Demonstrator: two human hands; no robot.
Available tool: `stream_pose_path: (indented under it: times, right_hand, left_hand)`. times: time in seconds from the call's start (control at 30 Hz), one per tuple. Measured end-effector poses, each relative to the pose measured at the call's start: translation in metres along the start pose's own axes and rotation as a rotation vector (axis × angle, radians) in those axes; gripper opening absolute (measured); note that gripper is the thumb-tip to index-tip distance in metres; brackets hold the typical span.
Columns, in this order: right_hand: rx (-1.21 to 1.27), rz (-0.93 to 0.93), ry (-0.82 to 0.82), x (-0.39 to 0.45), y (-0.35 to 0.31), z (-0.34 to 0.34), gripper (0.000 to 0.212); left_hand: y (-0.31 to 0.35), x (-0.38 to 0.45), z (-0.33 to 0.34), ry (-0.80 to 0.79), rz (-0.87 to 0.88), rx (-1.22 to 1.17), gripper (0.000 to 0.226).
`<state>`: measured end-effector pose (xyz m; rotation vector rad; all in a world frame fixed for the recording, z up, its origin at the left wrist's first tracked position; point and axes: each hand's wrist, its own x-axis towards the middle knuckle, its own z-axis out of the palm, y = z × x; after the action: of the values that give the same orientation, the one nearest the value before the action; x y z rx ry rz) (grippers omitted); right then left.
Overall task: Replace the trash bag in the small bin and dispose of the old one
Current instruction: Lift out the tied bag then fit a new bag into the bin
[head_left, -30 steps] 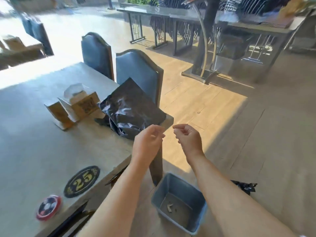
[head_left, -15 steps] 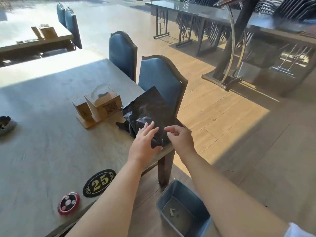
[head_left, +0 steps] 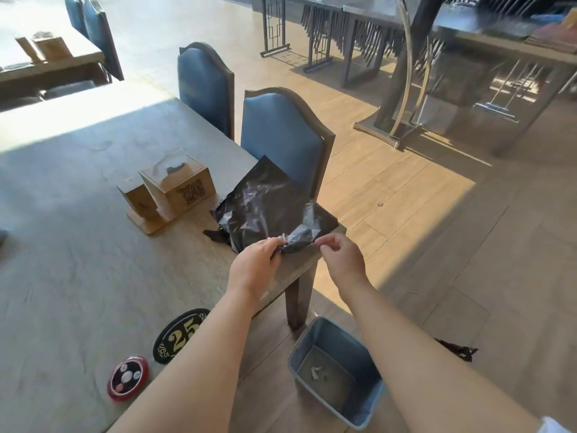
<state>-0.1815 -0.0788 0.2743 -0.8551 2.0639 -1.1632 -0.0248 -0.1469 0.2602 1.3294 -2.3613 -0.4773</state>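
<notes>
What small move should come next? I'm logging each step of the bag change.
Probably pull the hands apart to open the crumpled black plastic bag on the table corner. The left hand and right hand both pinch its near edge, and the small grey-blue bin on the floor stands unlined.

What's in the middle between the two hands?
In the head view, a crumpled edge of the black trash bag stretches between the left hand and right hand, which both pinch it over the table's corner.

the bench (head_left: 78,245) carries a wooden tissue box (head_left: 175,185), black bag (head_left: 268,204) at 3 o'clock of it, number plaque (head_left: 175,337) and call button (head_left: 128,378) at 6 o'clock.
</notes>
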Motion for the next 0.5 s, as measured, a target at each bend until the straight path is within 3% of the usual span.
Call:
stream_pose_path:
  times: [0.2,0.43,0.5]
  right_hand:
    - [0.123,0.014,0.01,-0.021,-0.009,-0.029,0.027]
    - [0.255,0.101,-0.095,-0.055,-0.013,-0.067,0.084]
    - [0.32,0.129,-0.13,-0.064,-0.008,-0.079,0.086]
  left_hand:
    - [0.036,-0.004,-0.052,0.224,0.01,-0.247,0.024]
    - [0.075,-0.03,-0.09,0.188,-0.276,-0.936,0.017]
    - [0.076,-0.042,-0.083,0.169,-0.368,-1.049,0.019]
